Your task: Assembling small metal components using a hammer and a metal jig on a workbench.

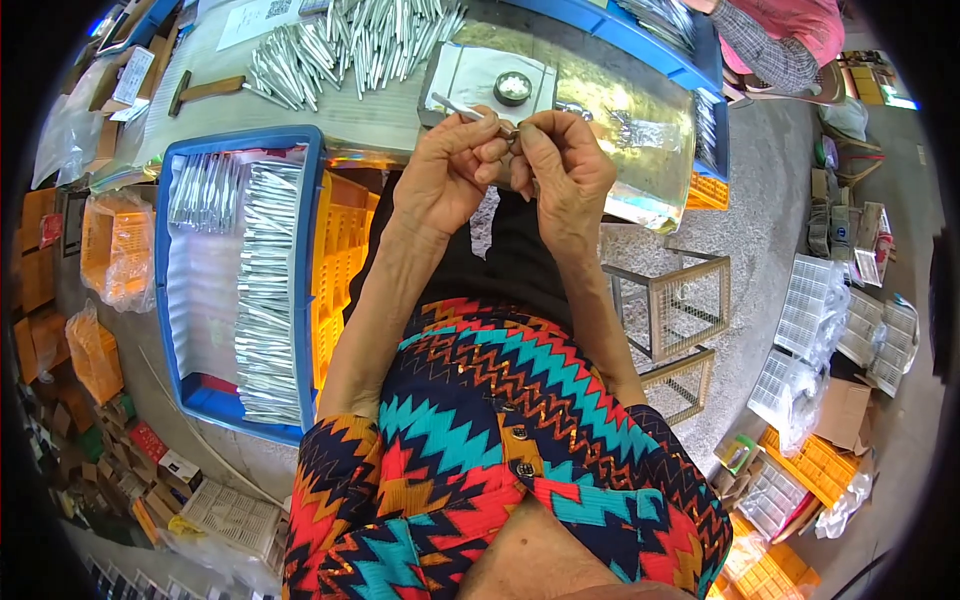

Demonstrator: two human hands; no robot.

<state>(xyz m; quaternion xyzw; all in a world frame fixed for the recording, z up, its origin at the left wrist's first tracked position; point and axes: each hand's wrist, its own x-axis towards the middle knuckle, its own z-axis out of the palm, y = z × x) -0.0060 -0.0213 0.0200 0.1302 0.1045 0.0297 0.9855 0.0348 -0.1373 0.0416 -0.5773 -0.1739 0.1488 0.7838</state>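
- The dish point(513, 101) of white bits point(515, 83) sits upper centre, the rod pile point(345, 55) upper left, probably for easy reach.
- Left hand point(446, 165): fingers curled, pinching 1 slim rod point(456, 106), upper centre.
- Right hand point(566, 178): fingertips pinched near the rod's end; I cannot tell on what.

The shirt point(440, 440) is zigzagged navy, red, turquoise and orange (its 2 sleeves point(330, 480) too).
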